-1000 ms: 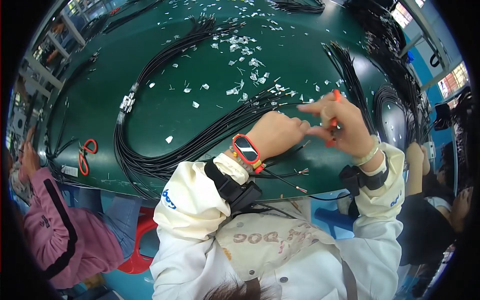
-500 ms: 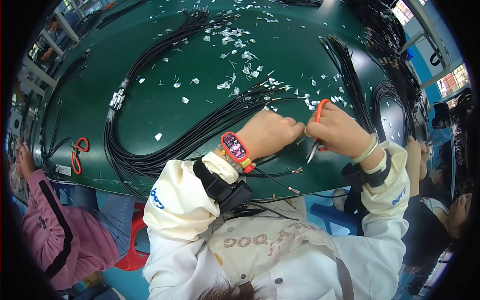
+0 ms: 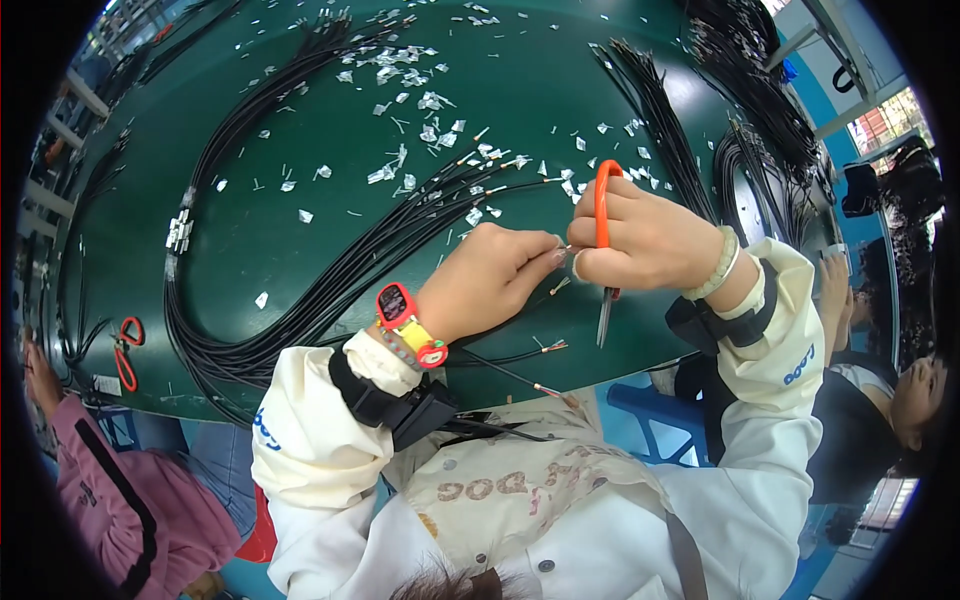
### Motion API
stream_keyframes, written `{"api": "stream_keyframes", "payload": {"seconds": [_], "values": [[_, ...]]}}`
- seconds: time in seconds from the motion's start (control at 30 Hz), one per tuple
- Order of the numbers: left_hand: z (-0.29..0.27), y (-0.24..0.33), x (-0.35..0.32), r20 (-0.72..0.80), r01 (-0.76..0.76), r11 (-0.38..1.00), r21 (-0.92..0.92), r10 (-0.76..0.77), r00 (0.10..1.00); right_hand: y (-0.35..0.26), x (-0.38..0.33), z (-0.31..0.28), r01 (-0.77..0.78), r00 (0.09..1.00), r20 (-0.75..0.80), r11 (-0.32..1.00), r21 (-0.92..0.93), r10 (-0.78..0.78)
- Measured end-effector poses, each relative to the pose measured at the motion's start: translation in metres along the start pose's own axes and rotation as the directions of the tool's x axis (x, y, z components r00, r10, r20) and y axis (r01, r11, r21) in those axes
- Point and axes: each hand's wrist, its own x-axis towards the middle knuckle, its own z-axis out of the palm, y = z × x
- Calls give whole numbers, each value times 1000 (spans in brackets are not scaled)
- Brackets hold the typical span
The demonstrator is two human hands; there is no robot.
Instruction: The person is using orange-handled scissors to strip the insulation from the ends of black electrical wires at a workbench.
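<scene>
My left hand [image 3: 490, 280] is closed in a pinch on the end of a cable, its thumb and finger pressed together. Most of that cable is hidden by the hand. My right hand [image 3: 650, 238] grips a pair of scissors with orange handles [image 3: 602, 205], the blades pointing down toward the table's near edge. The right thumb and finger meet the left fingertips at the cable's tip. Behind my left hand lies a bundle of black cables [image 3: 350, 295], bent in a U and bound with a silvery clasp [image 3: 179, 231]. Stripped cable ends with bare coloured wires [image 3: 552, 347] show below the hands.
White scraps [image 3: 405, 65] litter the green table [image 3: 300, 240]. More black cable bundles [image 3: 655, 105] lie at the far right. Other orange-handled scissors [image 3: 126, 352] rest at the left. A person in a pink sleeve [image 3: 105, 460] sits left, another person [image 3: 850, 430] right, beside a blue stool [image 3: 655, 415].
The view has shifted, so the table appears further left. My right hand has turned, swinging the scissor blades to point straight down. Both hands' fingertips now meet at the cable tip.
</scene>
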Motion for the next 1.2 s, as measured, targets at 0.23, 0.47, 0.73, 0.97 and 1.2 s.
{"api": "stream_keyframes", "payload": {"seconds": [0.23, 0.47, 0.73, 0.97, 1.2], "values": [[-9, 20, -3, 139, 345, 745, -571, -327, 935, -8, 2, -35, -380, 924, 20, 923, -53, 381], [-15, 32, -5, 174, 370, 667, -647, -344, 923, -22, 10, -64, -355, 786, 298, 791, -499, 542], [-18, 32, -6, 233, 435, 601, -670, -386, 892, -24, 16, -67, -267, 768, 358, 774, -574, 530], [-14, 30, -4, 212, 435, 622, -651, -401, 891, -23, 11, -61, -270, 793, 319, 768, -580, 520], [-13, 31, -5, 236, 458, 604, -652, -413, 880, -26, 9, -59, -297, 790, 312, 775, -558, 528]]}}
